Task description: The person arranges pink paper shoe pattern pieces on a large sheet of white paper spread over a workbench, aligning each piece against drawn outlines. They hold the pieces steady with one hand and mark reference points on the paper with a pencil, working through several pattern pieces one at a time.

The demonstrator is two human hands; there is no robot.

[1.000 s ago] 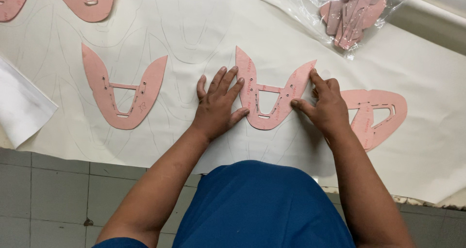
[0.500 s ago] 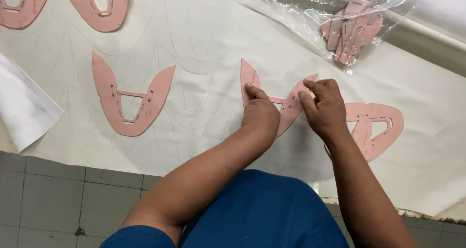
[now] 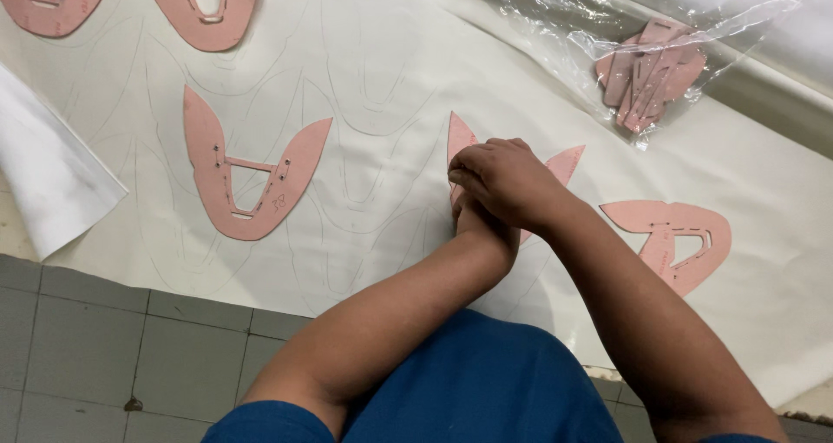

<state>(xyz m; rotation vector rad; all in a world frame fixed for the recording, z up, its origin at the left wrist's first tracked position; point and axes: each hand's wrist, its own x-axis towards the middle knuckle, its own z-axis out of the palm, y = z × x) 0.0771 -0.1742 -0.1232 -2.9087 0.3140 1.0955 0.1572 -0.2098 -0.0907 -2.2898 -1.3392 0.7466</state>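
A pink V-shaped template lies on a white sheet marked with faint traced outlines. My right hand rests on this template with its fingers curled near the left tip. It lies across my left hand, so only the left wrist and the heel of that hand show. The left fingers are hidden underneath. Whether either hand holds anything is not visible. Only the two upper tips of the template stick out past my hands.
A matching pink template lies to the left and another to the right. Two more sit at the top left. A clear plastic bag holds several pink pieces. A loose white paper overhangs the grey tiled edge.
My left hand lifted from lying flat on the template's left side and slid right beneath my right hand. The right hand moved left over the template and curled its fingers.
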